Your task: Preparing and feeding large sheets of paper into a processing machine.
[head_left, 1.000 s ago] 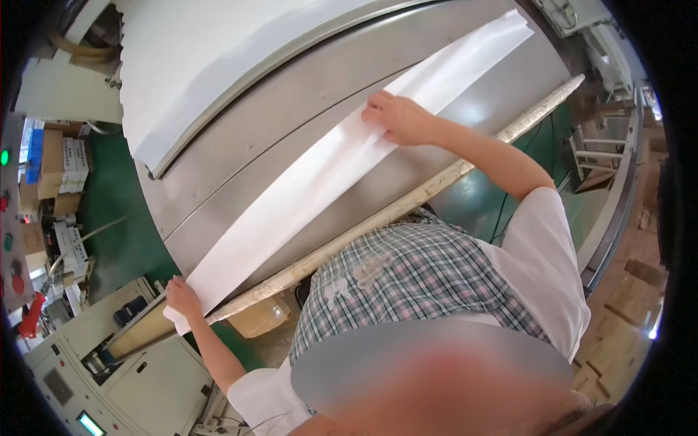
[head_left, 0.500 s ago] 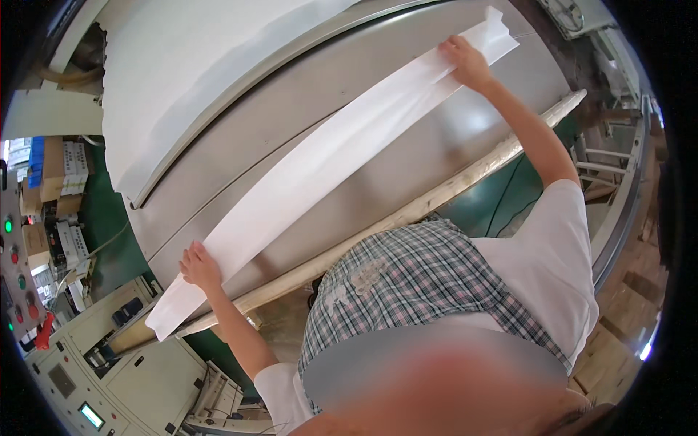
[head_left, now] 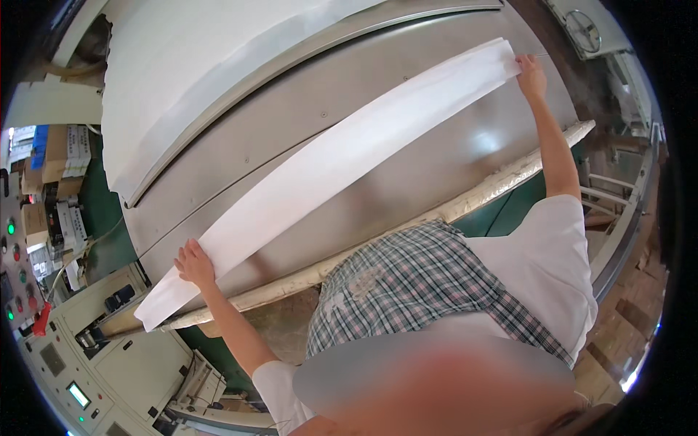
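Note:
A long folded strip of white sheet material (head_left: 349, 156), cloth or paper, runs diagonally over the grey metal table (head_left: 429, 167). My left hand (head_left: 195, 263) rests on the strip near its lower left end, fingers stretched out over the surface. At the upper right end, my right hand (head_left: 531, 75) pinches the strip's edge corner between thumb and fingers. Between the hands the strip lies fairly smooth. A thin thread seems to trail from its far right end.
Wide white sheeting (head_left: 211, 65) lies behind a raised metal edge at the far side. A padded roll (head_left: 502, 182) borders the table in front of me. Control panels with buttons (head_left: 18, 269) stand at left, near stacked cartons (head_left: 62, 156). A handwheel (head_left: 582, 30) shows at upper right.
My right hand has moved right, from on top of the strip to its end corner. That end, wavy and raised before, now lies flatter. My left hand has barely moved.

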The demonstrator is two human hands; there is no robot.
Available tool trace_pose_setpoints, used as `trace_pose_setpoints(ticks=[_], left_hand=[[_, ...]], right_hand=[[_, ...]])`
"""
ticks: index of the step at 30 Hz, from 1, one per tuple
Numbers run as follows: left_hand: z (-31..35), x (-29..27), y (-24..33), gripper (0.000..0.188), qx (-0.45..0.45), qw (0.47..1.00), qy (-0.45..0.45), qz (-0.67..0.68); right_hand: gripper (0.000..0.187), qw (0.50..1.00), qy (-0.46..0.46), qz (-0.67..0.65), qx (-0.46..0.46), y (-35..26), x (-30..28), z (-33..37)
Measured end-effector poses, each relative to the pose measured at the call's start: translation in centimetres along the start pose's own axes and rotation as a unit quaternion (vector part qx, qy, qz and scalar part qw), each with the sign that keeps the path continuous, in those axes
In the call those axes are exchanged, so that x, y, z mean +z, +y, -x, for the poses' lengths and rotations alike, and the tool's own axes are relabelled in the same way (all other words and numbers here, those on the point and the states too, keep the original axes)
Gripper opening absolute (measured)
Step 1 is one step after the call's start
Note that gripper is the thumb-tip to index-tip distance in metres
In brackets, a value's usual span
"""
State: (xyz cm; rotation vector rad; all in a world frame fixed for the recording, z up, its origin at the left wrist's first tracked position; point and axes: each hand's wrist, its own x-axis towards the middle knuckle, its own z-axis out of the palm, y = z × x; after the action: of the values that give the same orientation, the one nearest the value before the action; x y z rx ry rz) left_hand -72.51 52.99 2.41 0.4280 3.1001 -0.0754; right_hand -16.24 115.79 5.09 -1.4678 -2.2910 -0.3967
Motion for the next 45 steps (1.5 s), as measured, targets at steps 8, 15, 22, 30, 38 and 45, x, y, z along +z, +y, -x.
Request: trace_pose_setpoints(ticks=[8,15,22,30,38,45], left_hand=[[0.0,-0.3,-0.2,0.053,-0.010,1.000,-0.010,-0.018],[0.1,-0.5,0.5,0.053,-0.008,1.000,-0.023,0.003],[0.0,0.0,-0.7,0.054,-0.004,1.000,0.003,-0.017],[3.6,-0.2,-7.3,0.041,0.064,0.971,0.191,0.130],[8.2,-1.5,-6.0,0.037,0.110,0.963,0.184,0.164],[8.4,-0.7,-6.5,0.030,0.083,0.951,0.239,0.176]], right_hand=[[0.030,0.951,-0.249,-0.176,0.041,3.4,1.4,-6.5],[0.049,0.988,-0.148,0.013,0.044,-3.9,9.3,-3.5],[0.065,0.940,-0.312,-0.124,0.063,-2.5,7.6,-4.4],[0.046,0.828,-0.502,-0.234,-0.091,-8.0,1.2,-0.1],[0.056,0.623,-0.661,-0.362,-0.207,-19.2,-3.9,4.0],[0.058,0.532,-0.713,-0.344,-0.301,-32.0,-5.4,9.9]])
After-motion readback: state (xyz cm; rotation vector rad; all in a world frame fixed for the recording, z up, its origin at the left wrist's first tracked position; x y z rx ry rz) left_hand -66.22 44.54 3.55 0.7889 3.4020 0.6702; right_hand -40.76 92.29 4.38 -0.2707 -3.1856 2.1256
